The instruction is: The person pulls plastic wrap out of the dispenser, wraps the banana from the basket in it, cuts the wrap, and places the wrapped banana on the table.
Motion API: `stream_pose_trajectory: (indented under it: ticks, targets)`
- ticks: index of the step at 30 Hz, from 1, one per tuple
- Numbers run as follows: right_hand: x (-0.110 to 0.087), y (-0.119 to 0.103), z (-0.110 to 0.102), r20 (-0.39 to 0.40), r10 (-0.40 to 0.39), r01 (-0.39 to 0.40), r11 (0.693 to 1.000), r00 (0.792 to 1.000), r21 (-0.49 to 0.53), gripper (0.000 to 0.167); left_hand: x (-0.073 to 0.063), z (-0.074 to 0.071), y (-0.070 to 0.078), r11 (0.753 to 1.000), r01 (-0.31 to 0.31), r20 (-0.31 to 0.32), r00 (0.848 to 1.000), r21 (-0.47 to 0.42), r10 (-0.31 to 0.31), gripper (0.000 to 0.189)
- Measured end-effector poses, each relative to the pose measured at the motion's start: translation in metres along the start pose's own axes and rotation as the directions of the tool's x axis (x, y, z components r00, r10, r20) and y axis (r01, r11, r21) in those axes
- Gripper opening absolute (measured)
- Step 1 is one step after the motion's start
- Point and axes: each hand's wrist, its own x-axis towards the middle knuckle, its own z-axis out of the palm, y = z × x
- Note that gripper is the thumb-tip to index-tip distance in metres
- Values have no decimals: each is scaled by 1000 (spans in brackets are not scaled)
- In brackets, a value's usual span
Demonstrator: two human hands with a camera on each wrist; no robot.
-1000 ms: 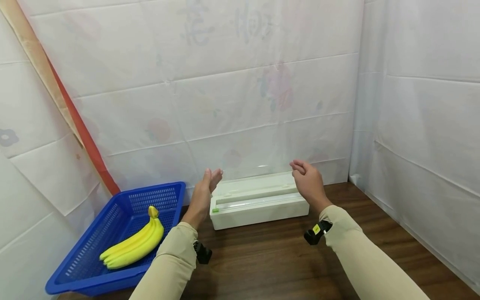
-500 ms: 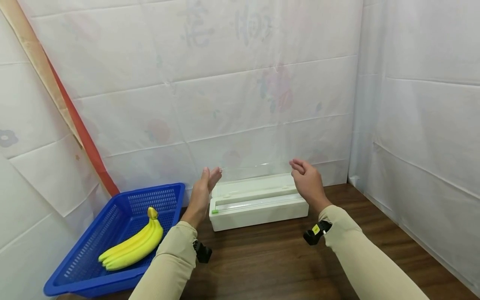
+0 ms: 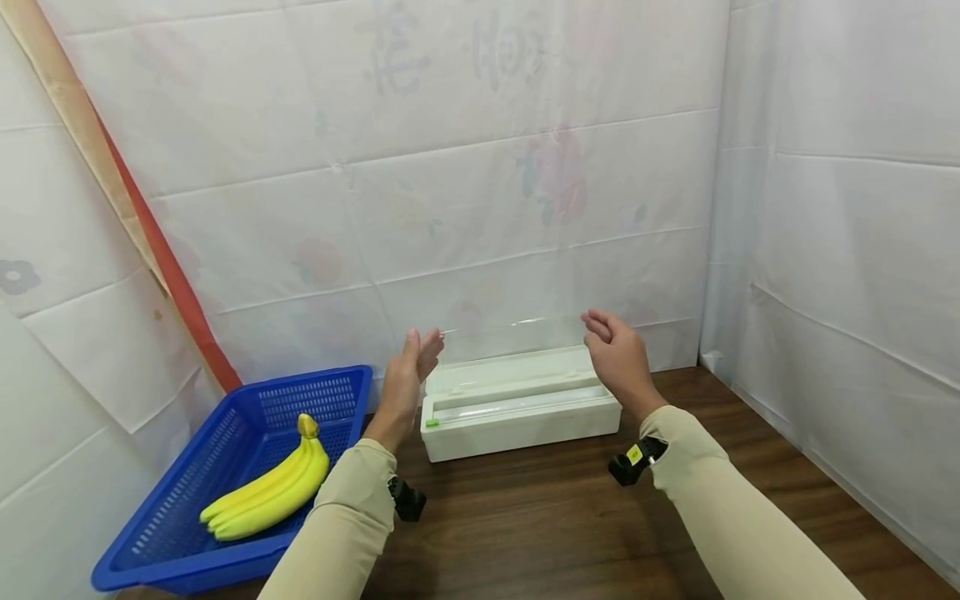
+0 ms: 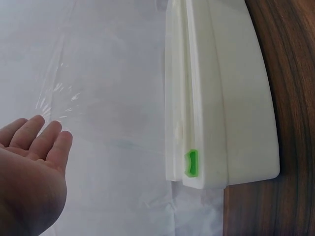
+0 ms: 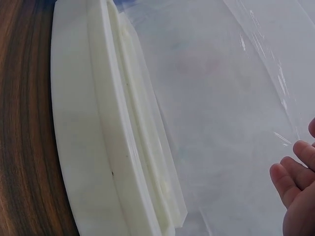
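A white cling film dispenser [image 3: 525, 437] stands on the table with its lid raised at the back. A clear sheet of cling film [image 3: 528, 322] stretches between my two hands above it, its glossy creases showing. My left hand [image 3: 402, 385] pinches the film's left end; in the left wrist view, creases fan out at the fingertips and the thumb is hidden. At the other end, my right hand [image 3: 621, 360] pinches the film between thumb and fingers. A green slide cutter [image 4: 193, 163] sits at the dispenser's left end.
A blue plastic basket [image 3: 150, 542] holding a bunch of yellow bananas [image 3: 273, 492] stands to the left. White sheeting [image 3: 480, 208] hangs close behind the dispenser and along the right side. Brown wooden table [image 3: 517, 533] lies in front.
Both hands have risen very slightly, and the film's upper edge with them. The dispenser and the basket keep their places.
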Motion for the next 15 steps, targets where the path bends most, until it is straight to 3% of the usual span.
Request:
stream_pose_trajectory:
  ticks: [15]
  targets:
    - [8, -10, -7, 61, 41, -46, 996, 997, 75, 53, -1, -9, 9, 998, -5, 28, 1000, 69, 3, 85]
